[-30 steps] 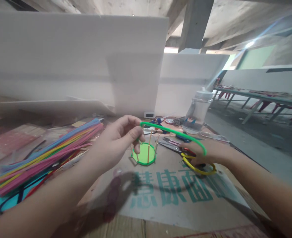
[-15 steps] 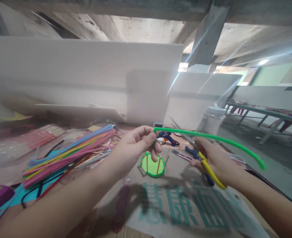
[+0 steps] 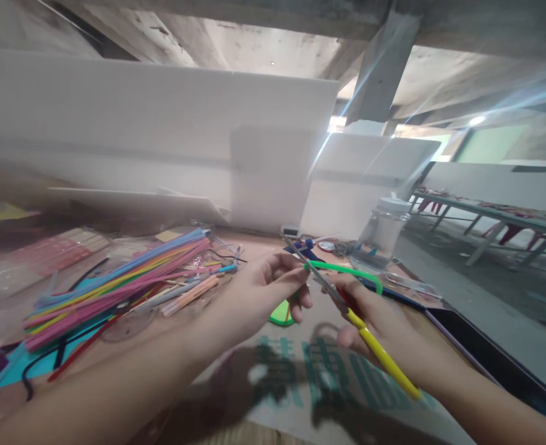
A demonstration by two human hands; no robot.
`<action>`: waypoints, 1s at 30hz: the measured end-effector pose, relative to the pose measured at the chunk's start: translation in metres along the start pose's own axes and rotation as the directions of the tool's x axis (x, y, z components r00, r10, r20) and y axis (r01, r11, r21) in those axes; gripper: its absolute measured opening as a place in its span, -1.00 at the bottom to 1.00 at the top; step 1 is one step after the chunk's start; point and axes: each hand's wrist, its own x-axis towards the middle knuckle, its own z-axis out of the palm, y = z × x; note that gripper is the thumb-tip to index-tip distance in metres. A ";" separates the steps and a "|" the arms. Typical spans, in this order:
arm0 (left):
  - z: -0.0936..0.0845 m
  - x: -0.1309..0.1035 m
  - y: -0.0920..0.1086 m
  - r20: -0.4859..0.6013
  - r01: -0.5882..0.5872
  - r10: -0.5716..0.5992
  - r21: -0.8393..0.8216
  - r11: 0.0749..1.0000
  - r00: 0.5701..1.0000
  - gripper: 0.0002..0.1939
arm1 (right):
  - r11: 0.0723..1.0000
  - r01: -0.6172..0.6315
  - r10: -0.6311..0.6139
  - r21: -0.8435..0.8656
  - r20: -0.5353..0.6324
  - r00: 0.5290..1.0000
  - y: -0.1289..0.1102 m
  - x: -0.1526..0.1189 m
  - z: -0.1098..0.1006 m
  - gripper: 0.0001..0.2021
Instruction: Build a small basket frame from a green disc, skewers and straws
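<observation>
My left hand (image 3: 273, 287) pinches one end of a green pipe cleaner (image 3: 347, 269) between thumb and fingers. The rest of the strip runs right, bending down behind my right hand (image 3: 375, 321). That hand is closed on the yellow handles of scissors (image 3: 332, 289), whose blades point up and left and cross the strip close to my left fingertips. Whether the blades touch the strip cannot be made out. Below my left hand, a light green round piece (image 3: 281, 313) with a green rim lies on the table, partly hidden by the fingers.
Colourful pipe cleaners (image 3: 128, 278) lie in a bundle on the left. A clear jar (image 3: 384, 228) stands at the back right, near a blue tool (image 3: 303, 248). A black phone-like slab (image 3: 495, 358) lies at the right edge. White boards (image 3: 152, 136) rise behind.
My right hand has brought the scissors left and turned them toward my left fingertips. The strip's far end has swung in behind my right hand. The view has shifted slightly.
</observation>
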 end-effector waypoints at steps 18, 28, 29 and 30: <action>0.001 -0.002 0.000 0.020 -0.070 0.069 0.023 0.997 0.997 -0.74 | 0.916 0.085 -0.162 0.393 0.166 0.973 0.009 -0.013 0.014 -0.29; -0.002 -0.002 -0.001 0.044 -0.030 0.030 0.014 0.999 0.999 -0.79 | 0.945 0.044 -0.105 0.324 0.175 0.979 0.019 -0.015 0.012 -0.27; -0.002 -0.002 0.000 0.040 -0.024 0.023 0.020 1.000 0.999 -0.77 | 0.943 0.035 -0.099 0.331 0.177 0.979 0.018 -0.015 0.012 -0.28; -0.002 -0.002 0.001 0.033 -0.017 0.016 0.030 0.999 0.999 -0.76 | 0.941 0.033 -0.095 0.337 0.170 0.981 0.018 -0.014 0.013 -0.28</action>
